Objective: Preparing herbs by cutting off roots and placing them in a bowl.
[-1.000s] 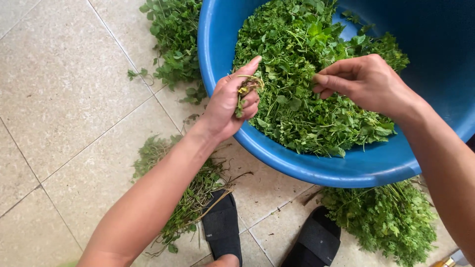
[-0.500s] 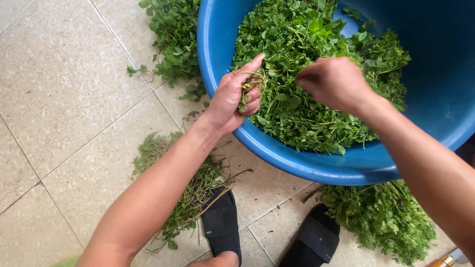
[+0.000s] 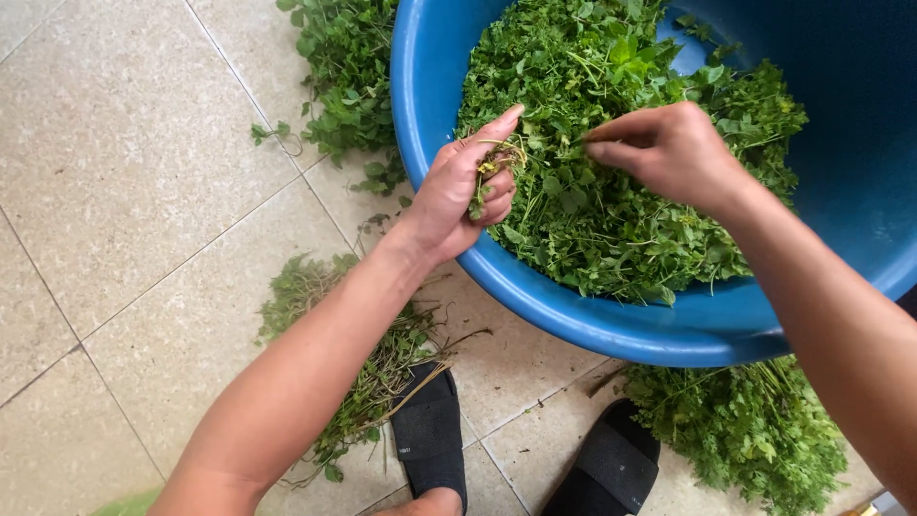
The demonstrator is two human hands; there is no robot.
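A large blue plastic basin (image 3: 564,311) on the tiled floor holds a heap of green leafy herbs (image 3: 621,191). My left hand (image 3: 463,186) rests over the basin's near rim, curled around a small bunch of thin stems with a few leaves. My right hand (image 3: 669,148) hovers over the heap, fingers pinched together and pointing left toward the left hand's bunch. Whether the pinch holds a sprig is unclear.
A pile of stripped stems (image 3: 382,363) lies on the beige tiles under my left forearm. More leafy bunches lie at the basin's top left (image 3: 344,76) and bottom right (image 3: 745,430). Two black sandals (image 3: 430,430) (image 3: 611,468) sit at the bottom edge.
My right hand has moved left across the heap toward my left hand. The left hand has stayed at the rim with its stems.
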